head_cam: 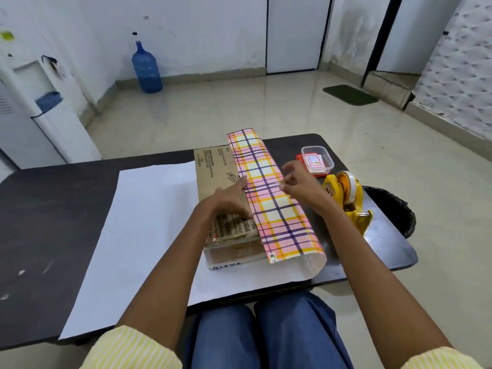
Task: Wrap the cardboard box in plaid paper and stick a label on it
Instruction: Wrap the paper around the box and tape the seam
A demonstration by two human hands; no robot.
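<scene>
Head view: left hand [229, 199] flat, fingers straight, pins plaid paper [269, 193] flap onto cardboard box [213, 169], mid-table. Right hand [298, 182] curled above flap; whether it holds anything, cannot tell. First fold under way. Next: tape seam, likely from tape dispenser [346, 193].

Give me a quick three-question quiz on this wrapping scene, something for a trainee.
1. True or false: the plaid paper covers the whole top of the box.
2. What is the left hand doing? A) resting flat on the box at the paper's edge B) holding scissors C) hanging off the table
3. Fill in: the yellow tape dispenser stands to the person's ___ of the box.

Key: 1 false, bare cardboard shows on the left part; 2 A; 3 right.
</scene>
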